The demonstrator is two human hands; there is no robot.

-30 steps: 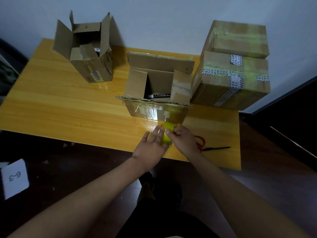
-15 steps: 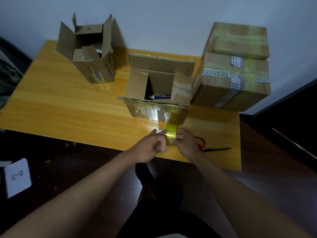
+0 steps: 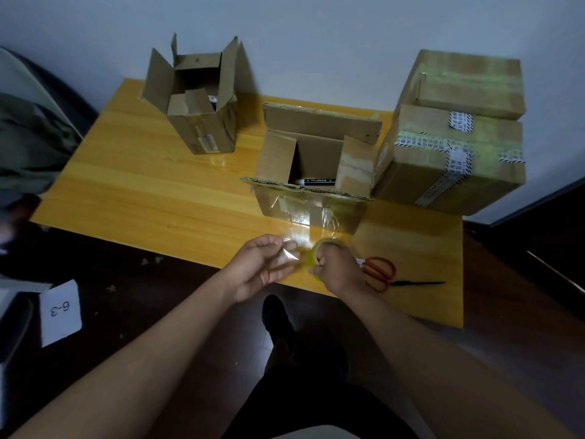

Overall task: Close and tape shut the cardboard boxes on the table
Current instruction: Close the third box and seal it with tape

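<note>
Right hand (image 3: 340, 270) grips tape roll (image 3: 317, 253); left hand (image 3: 264, 264) pinches its free end (image 3: 288, 255), near the open box (image 3: 311, 182) on surface (image 3: 158, 191).

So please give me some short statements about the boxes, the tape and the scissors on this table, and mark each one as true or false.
1. The middle box has its top flaps open. True.
2. The right hand holds the tape roll. True.
3. The scissors are in the left hand. False: they lie on the table, beside the right hand; the left hand pinches the loose tape end.
4. All four boxes are taped shut. False: the far left box and the middle box are open; only the two stacked boxes on the right are shut.
5. The scissors have red handles. True.
</note>
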